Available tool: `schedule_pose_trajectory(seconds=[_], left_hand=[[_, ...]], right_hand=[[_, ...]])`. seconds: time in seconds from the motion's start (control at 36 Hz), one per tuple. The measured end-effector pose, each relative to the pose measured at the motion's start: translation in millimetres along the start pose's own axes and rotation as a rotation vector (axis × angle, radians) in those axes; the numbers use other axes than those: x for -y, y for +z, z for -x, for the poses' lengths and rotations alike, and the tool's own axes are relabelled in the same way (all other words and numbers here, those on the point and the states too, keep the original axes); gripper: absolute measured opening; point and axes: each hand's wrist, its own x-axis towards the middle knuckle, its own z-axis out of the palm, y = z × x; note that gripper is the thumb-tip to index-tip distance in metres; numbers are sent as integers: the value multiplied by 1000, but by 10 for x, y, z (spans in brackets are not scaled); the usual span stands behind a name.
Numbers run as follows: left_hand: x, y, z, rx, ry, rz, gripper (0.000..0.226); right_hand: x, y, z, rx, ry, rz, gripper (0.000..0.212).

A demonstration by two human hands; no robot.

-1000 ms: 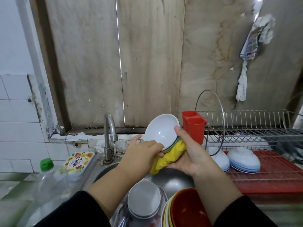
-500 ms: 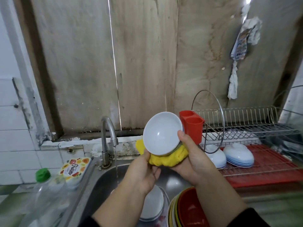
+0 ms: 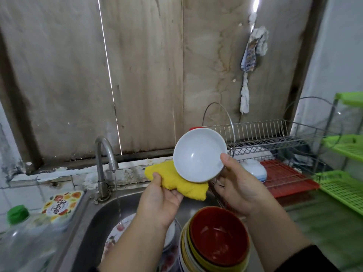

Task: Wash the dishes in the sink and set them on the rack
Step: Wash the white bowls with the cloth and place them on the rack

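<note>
A stack of bowls (image 3: 216,242) waits in the sink (image 3: 94,216). Above it the left hand (image 3: 159,203) pinches the yellow cloth (image 3: 176,179), the right hand (image 3: 237,185) grips the small white bowl (image 3: 199,154); the dish rack (image 3: 275,142) lies farther right, nearer that hand.
</note>
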Motion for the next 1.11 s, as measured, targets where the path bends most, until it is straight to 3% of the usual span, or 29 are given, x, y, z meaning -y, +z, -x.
schedule_pose_trajectory(seconds=[0.06, 0.17, 0.22, 0.44, 0.61, 0.83, 1.06, 1.11], left_hand=[[76, 47, 22, 0, -7, -11, 48], [297, 203, 85, 14, -37, -28, 48], [435, 315, 120, 20, -60, -40, 48], [1013, 775, 160, 21, -120, -69, 46], [1449, 1088, 56, -17, -145, -32, 48], [1946, 1311, -169, -58, -154, -16, 44], [2266, 1467, -421, -99, -108, 10, 47], [2327, 1508, -490, -120, -95, -5, 48]], right_hand=[[44, -129, 73, -6, -2, 4, 51], [172, -443, 216, 11, -36, -19, 96], [262, -608, 294, 23, -50, -31, 109], [698, -1207, 535, -7, -108, 3, 103], [980, -1655, 562, -64, -87, 85, 116], [1196, -2276, 515, -74, -81, 136, 100], [1371, -2787, 314, -177, -86, 267, 39], [1399, -2907, 213, -195, -97, 332, 39]])
